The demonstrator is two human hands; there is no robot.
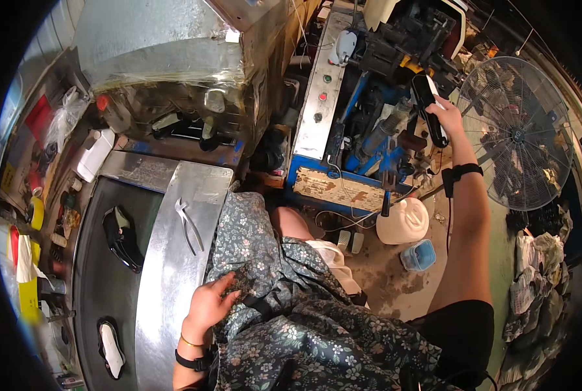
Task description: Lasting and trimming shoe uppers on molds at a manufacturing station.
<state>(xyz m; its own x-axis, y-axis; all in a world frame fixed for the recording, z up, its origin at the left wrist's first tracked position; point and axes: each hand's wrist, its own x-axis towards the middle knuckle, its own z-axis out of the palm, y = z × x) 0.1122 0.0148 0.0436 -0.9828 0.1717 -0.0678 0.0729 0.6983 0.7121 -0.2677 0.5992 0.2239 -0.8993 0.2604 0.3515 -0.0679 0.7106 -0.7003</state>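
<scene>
My right hand reaches out to the far right, its fingers closed on a black shoe with a white strip along one side. It holds the shoe beside the blue machine. My left hand holds nothing; its fingers are apart, by the flowered apron over my lap. Lasting pliers lie on the metal plate to my left. On the dark belt beyond the plate are a glossy black shoe and, nearer, another shoe with its white underside showing.
A metal hood covers the belt's far end, with more dark shoes under it. A control panel with buttons edges the machine. A cream jug and blue tub stand on the floor. At right is a large fan.
</scene>
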